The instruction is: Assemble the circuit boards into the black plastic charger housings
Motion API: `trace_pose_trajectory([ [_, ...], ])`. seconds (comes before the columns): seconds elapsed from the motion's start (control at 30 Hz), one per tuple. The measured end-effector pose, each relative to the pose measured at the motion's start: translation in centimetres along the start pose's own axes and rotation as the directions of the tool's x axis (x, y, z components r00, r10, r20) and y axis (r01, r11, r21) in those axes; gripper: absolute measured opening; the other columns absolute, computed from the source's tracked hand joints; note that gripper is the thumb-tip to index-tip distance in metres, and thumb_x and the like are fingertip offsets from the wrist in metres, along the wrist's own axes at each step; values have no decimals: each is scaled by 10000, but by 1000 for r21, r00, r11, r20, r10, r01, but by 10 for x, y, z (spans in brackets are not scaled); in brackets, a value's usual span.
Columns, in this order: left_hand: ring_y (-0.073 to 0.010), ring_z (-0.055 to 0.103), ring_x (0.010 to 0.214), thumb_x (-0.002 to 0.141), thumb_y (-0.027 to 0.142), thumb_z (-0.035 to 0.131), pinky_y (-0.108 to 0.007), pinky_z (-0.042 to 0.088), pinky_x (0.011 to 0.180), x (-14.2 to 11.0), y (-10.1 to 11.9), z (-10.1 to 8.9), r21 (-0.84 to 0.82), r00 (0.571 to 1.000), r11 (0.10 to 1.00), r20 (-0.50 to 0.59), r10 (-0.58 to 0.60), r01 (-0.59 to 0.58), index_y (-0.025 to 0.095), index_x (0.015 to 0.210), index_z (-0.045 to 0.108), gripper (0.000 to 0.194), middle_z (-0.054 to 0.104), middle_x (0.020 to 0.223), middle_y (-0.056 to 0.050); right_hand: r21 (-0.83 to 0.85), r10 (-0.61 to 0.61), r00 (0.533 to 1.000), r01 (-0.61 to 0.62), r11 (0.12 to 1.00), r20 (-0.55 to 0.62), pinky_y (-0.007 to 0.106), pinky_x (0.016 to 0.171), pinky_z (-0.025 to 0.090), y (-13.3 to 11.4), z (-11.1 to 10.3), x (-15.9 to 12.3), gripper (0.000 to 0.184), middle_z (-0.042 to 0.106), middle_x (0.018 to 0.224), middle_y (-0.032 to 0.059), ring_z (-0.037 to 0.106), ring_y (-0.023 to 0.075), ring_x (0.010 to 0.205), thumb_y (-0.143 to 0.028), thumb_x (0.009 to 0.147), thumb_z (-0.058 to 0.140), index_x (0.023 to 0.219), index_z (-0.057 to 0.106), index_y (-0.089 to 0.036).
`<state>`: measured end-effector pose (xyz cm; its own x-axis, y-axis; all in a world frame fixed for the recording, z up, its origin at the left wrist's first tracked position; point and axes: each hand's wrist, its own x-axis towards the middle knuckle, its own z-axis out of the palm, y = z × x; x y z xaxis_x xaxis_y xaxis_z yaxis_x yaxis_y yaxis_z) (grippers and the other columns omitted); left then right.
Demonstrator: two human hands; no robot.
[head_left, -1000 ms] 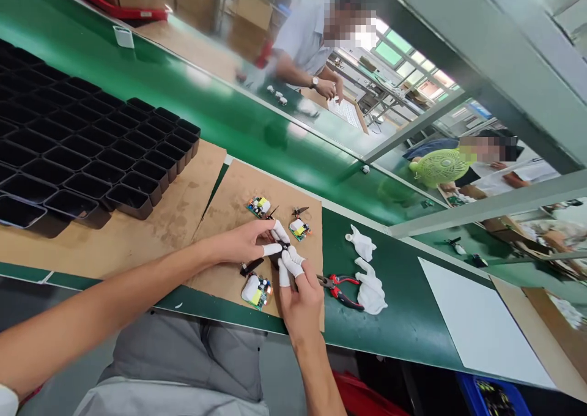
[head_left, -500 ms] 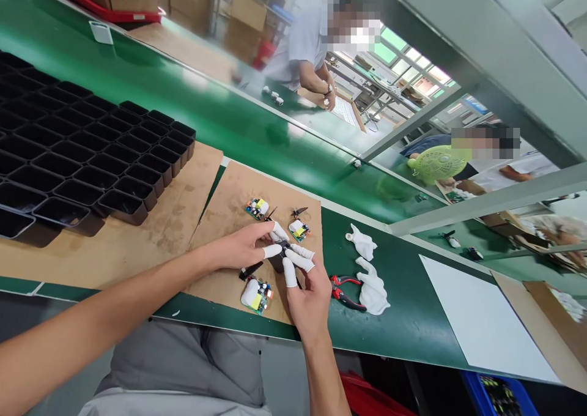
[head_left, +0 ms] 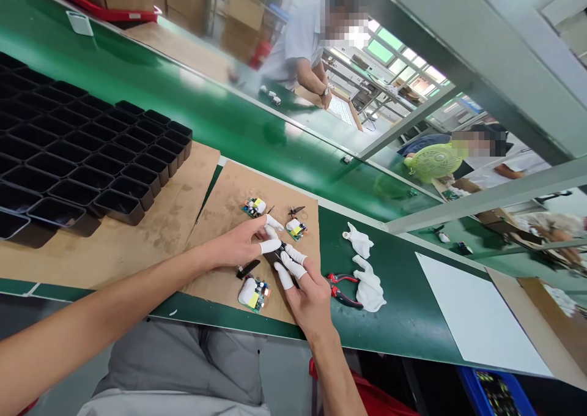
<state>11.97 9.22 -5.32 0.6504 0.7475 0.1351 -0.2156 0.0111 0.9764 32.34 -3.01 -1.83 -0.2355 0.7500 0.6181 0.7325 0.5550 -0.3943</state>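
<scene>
Both my hands are closed on a small black plastic case [head_left: 273, 257] above the cardboard sheet, its sides partly covered by fingers. My left hand [head_left: 243, 240] pinches its left side with white-covered fingertips. From the right, my right hand [head_left: 306, 284] grips it, also wearing white finger covers. Around them lie a circuit board [head_left: 254, 295] in front, another board [head_left: 254, 207] behind, and a third board [head_left: 296, 229] at the right. A black plug-like part [head_left: 248, 269] rests near my left hand. Red-handled pliers [head_left: 345, 290] lie beside my right hand, their jaws hidden.
Rows of open black cases [head_left: 120, 205] cover the left side. Crumpled white cloth-like pieces [head_left: 369, 287] and a white sheet [head_left: 477, 312] lie on the right. Beyond the bench runs a green conveyor belt [head_left: 215, 113]. A co-worker [head_left: 298, 52] and a green fan [head_left: 435, 162] are across it.
My right hand's fingers have shifted along the black case, and more of the case shows now. On the belt, a white item has travelled left. The boards have stayed in place.
</scene>
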Motion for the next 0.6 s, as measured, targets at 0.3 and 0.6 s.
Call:
trace_pose_trajectory([
  [0.3,-259,757,1055,1038,605,706,-436,592,1104,3,5,-12,-52,974,996,-216,61,-74,202,1294,726,478,804,1106,-77,-43,54,999,-54,998,-7,403,1074,733,-8,15,-8,527,871,1293,139,870,279,1231,-51,1049,761,1519,785,-289],
  [0.6,-254,748,1022,1003,633,708,-409,640,962,9,2,-10,0,961,998,-268,63,-66,205,1177,718,461,792,1114,-84,-17,80,989,-83,996,-124,424,1084,731,-17,13,-12,556,849,1386,143,851,277,1280,-28,1031,774,1511,784,-310],
])
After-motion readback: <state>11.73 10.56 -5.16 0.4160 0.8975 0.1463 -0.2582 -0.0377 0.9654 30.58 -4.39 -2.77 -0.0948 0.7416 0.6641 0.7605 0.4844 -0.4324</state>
